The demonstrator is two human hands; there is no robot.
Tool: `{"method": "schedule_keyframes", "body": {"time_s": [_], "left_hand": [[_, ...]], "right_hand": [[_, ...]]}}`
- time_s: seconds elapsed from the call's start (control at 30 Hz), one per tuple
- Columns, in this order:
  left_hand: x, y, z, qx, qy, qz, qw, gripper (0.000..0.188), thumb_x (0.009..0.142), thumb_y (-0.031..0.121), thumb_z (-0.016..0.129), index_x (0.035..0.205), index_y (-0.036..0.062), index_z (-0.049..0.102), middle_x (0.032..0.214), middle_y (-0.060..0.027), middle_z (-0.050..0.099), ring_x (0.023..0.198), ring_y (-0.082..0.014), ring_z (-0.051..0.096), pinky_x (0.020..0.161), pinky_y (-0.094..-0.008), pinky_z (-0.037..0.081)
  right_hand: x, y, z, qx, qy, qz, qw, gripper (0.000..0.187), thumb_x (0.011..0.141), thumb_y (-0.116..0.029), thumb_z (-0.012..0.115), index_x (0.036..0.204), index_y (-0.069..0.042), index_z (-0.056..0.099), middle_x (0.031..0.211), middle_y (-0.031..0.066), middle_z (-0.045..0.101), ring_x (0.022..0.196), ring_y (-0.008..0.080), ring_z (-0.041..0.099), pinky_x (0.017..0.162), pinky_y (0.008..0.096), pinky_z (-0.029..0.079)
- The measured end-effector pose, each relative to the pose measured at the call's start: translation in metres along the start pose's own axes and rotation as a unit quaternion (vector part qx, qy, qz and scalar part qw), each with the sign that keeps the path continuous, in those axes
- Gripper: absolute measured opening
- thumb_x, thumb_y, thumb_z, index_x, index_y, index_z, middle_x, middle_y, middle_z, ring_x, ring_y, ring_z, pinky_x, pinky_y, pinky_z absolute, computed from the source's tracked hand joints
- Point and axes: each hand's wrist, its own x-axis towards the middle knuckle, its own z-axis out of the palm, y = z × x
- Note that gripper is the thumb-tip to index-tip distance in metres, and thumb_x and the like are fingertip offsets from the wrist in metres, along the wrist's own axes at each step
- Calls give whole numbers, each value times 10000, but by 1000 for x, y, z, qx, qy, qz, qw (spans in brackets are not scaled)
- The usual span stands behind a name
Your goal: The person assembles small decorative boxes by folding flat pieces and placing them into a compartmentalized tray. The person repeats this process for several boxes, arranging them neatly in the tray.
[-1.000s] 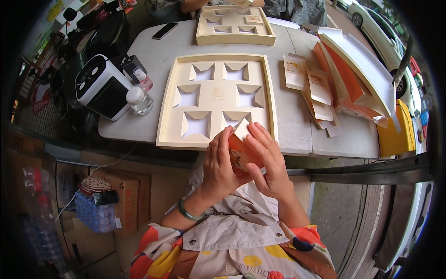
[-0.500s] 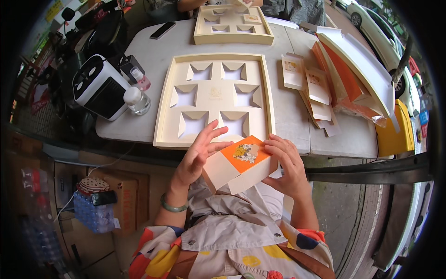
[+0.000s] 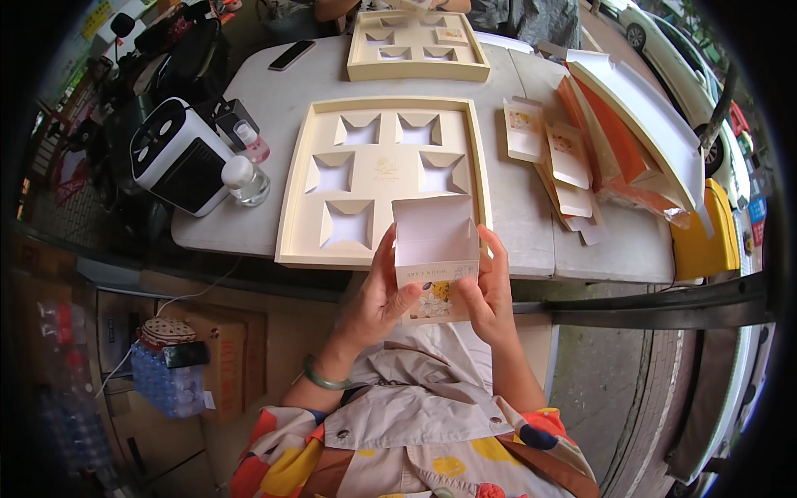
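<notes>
The left hand [image 3: 378, 303] and the right hand [image 3: 490, 295] are a little apart, and both are clamped on a small box [image 3: 436, 261]. One hand grips each side of it. The box is held in the air, just in front of the near edge of the surface [image 3: 241, 108], right above the lap. It is white inside. Its front has flowers on it. The top flap stands straight up, so the box is open.

It looks like the box is being folded into shape. The sides are up, but the lid is not shut yet. I think the next move needs the fingers to tuck the side flaps in and push the lid down flat. It needs a soft touch, so the thin card does not bend the wrong way.

Just past the hands lies a big cream tray [image 3: 382, 178] with six square holes. All the holes look empty. The one nearest the right hand is behind the box flap. The box looks about the right size for a hole.

Past the right hand, flat boxes [image 3: 552, 153] lie in a pile. Past the left hand stand a small bottle [image 3: 245, 178] and a white fan [image 3: 178, 158]. A second tray [image 3: 415, 46] lies far across the surface, near another person.
</notes>
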Motion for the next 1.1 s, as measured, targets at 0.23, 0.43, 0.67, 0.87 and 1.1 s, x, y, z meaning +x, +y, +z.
{"method": "schedule_keyframes", "body": {"time_s": [0.23, 0.43, 0.67, 0.87, 1.1], "left_hand": [[-11, -13, -6, 78, 34, 53, 995, 754, 862, 207, 722, 1451, 42, 282, 1362, -122, 415, 1148, -189, 527, 929, -313, 467], [-7, 2, -7, 135, 24, 121, 983, 645, 774, 258, 801, 1302, 85, 473, 1207, -128, 461, 1042, -214, 564, 795, -313, 571], [-7, 9, -11, 141, -42, 123, 981, 609, 720, 333, 838, 1151, 76, 492, 1120, -127, 461, 1012, -215, 559, 746, -309, 583], [-10, 6, -14, 165, -57, 100, 980, 632, 711, 402, 833, 1136, 88, 485, 1090, -116, 465, 999, -203, 560, 714, -301, 572], [-12, 1, -15, 69, -5, 34, 997, 588, 837, 289, 742, 1287, 69, 433, 1218, -132, 464, 1036, -191, 572, 813, -301, 536]], "right_hand": [[-5, 10, 3, -44, 22, -61, 997, 582, 917, -131, 623, 1405, -49, 317, 1226, 146, 527, 1080, 211, 560, 929, 352, 456], [-5, 8, -5, -92, -28, -150, 984, 474, 898, -143, 647, 1312, -61, 432, 1326, 167, 442, 1127, 227, 528, 929, 348, 452], [0, -2, -15, -81, -98, -161, 979, 311, 848, -114, 659, 1088, -54, 470, 1300, 185, 449, 1070, 205, 515, 858, 314, 447], [-4, -1, -21, -108, -128, -124, 978, 285, 862, -150, 643, 1058, -50, 462, 1307, 187, 435, 1066, 184, 497, 864, 315, 437], [-1, -1, -15, -22, -83, -81, 993, 292, 930, -165, 588, 1156, -39, 453, 1407, 173, 355, 1140, 208, 505, 930, 350, 442]]}}
